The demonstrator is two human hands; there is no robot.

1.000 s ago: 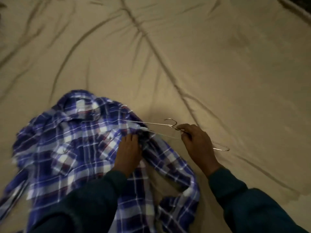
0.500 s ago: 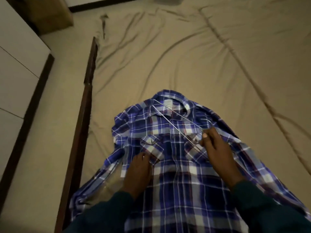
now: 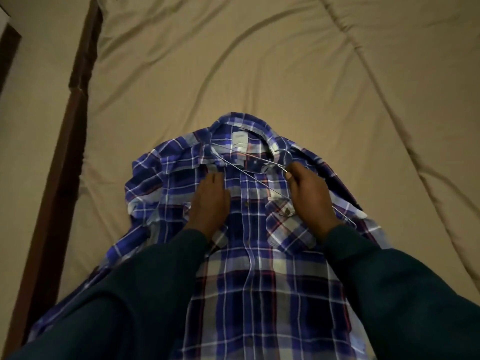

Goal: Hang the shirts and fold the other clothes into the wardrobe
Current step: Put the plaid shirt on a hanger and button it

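Pinching the thin wire of the hanger (image 3: 255,166) near its hook, the fingers (image 3: 294,170) of the right hand (image 3: 310,197) are curled round the metal just beside the collar, while the left hand (image 3: 211,200) lies flat on the chest of the shirt (image 3: 249,255), its fingers spread and pressing the cloth down. Half a second ago the wire lay slanted lower across the buttoned front; now its left end has slid up to the open neck, where it crosses just under the label, and its right end runs back past the right wrist over the far shoulder. The left hand has also climbed from the lower pocket toward the collar. A second ago the shirt was a crumpled heap; it now lies spread face up on the bed (image 3: 285,74), collar pointing away. That suggests the threading step is under way: the wire looks ready to go inside the neck, though neither shoulder seems seated on it yet. The wardrobe itself is not clearly visible.
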